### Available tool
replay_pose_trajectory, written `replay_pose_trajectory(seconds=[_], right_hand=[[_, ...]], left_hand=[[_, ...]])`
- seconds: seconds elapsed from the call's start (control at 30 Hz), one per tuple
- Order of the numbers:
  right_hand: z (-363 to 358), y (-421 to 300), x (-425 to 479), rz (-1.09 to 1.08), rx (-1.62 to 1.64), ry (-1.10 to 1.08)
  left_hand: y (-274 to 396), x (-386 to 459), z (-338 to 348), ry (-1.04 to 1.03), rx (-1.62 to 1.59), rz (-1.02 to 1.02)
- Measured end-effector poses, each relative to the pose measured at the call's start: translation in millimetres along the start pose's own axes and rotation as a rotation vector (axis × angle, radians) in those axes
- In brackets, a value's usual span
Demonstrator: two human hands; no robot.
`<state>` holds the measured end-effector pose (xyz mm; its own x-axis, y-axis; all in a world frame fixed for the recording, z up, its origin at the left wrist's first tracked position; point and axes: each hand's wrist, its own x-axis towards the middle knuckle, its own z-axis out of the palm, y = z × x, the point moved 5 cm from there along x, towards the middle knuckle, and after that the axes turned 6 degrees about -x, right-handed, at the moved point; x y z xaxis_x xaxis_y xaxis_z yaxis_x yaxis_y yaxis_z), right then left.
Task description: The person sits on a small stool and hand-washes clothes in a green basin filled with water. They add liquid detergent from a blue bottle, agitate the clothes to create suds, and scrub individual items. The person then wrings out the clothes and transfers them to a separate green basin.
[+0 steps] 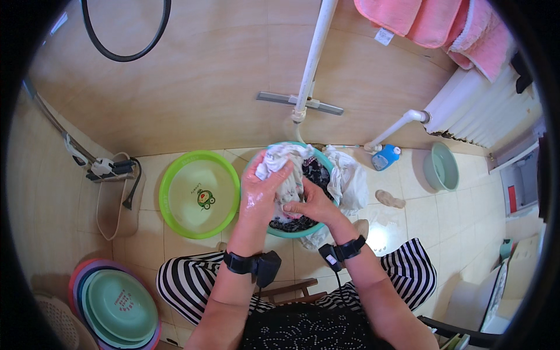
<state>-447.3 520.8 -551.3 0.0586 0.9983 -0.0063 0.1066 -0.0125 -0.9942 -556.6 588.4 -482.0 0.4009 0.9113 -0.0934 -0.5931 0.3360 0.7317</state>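
Observation:
Between my two hands is a wet, bunched white cloth [284, 162] with some coloured print on it. My left hand [262, 179] grips its upper left part, and wet suds shine on the back of that hand and wrist. My right hand [315, 203] holds the lower right of the cloth between thumb and fingers. Both hands are over a teal basin [331, 165] that holds dark patterned fabric [317, 175]. White fabric [350, 181] is draped at the basin's right side, down to the tiled floor.
To the left sits a lime-green basin [166, 214] with a cartoon print. A blue detergent bottle [385, 157], a crumpled beige item [390, 198] and a pale green basin [442, 168] lie to the right. Stacked basins [122, 306] stand at lower left. A white pipe [313, 61] runs down the wall.

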Motion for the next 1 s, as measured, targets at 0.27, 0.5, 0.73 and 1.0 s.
replay_pose_trajectory(seconds=[0.27, 0.5, 0.73, 1.0], right_hand=[[4, 73, 6, 0.336, -0.179, -0.157], [-44, 173, 32, 0.598, -0.483, 0.124], [5, 234, 57, 0.224, -1.047, -0.026], [-22, 251, 105, 0.652, -1.072, -0.161]], left_hand=[[-78, 45, -132, 0.242, 0.013, -0.087], [-135, 61, -201, 0.433, 0.181, -0.016], [-194, 49, -213, 0.498, 0.569, -0.124], [-217, 50, -251, 0.590, 0.243, -0.317]])
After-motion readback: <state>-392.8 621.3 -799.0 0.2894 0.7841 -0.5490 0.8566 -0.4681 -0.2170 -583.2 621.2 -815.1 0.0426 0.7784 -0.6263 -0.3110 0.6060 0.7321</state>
